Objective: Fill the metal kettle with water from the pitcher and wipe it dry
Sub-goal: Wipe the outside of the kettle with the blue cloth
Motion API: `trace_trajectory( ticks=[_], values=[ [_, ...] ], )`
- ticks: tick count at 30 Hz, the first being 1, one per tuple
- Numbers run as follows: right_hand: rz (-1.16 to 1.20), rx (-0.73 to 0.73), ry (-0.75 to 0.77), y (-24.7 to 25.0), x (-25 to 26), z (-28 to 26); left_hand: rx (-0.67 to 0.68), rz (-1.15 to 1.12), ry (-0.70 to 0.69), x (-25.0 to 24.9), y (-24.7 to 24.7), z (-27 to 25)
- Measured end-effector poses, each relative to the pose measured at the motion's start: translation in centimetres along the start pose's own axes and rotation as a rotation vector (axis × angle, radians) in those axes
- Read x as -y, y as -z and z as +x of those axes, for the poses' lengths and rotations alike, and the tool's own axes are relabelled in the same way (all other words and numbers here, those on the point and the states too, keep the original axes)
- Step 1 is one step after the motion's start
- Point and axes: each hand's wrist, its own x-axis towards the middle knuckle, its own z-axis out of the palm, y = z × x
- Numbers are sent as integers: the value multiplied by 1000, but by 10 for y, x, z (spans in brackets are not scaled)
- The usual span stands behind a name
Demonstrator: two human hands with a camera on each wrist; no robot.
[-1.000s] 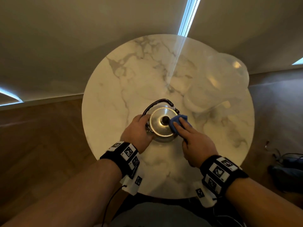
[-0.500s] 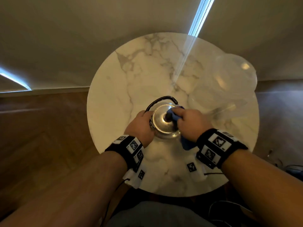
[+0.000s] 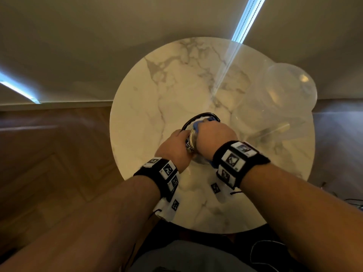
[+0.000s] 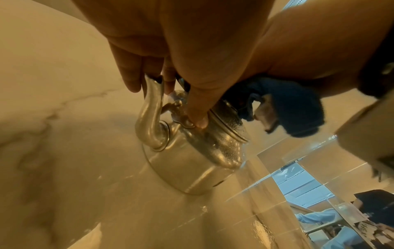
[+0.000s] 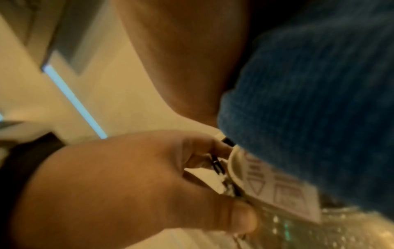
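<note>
Black wristbands (image 3: 157, 174) — perhaps coded tags.

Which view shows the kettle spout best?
Left wrist: the kettle spout is sharp and unobstructed, with left hand fingers at its tip. Head view: both hands cover it. Right wrist view: blurred, only beaded metal and the blue cloth.

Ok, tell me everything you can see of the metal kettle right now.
The metal kettle is a squat, shiny silver-coloured pot with a curved spout, a lid and a dark arched handle. It stands upright on the round marble table, near its middle. Fine water droplets speckle its shoulder and lid rim. The left hand steadies it at the spout side, thumb against the lid's edge, while the right hand presses a blue cloth onto its top.
</note>
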Motion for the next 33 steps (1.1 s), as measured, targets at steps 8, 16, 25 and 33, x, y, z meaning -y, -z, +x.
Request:
trace_trajectory(
  ticks=[8,16,25,33],
  values=[
    [-316,102,43,-15,18,-37,10,-18,-24,4,3,0],
    [-107,47,-15,-39,22,-53,20,17,-21,7,1,4],
    [82,-14,-17,-67,11,-55,54,24,-18,8,-1,4],
    [19,-87,-74,-92,-44,-86,47,13,11,7,0,4]
  ],
)
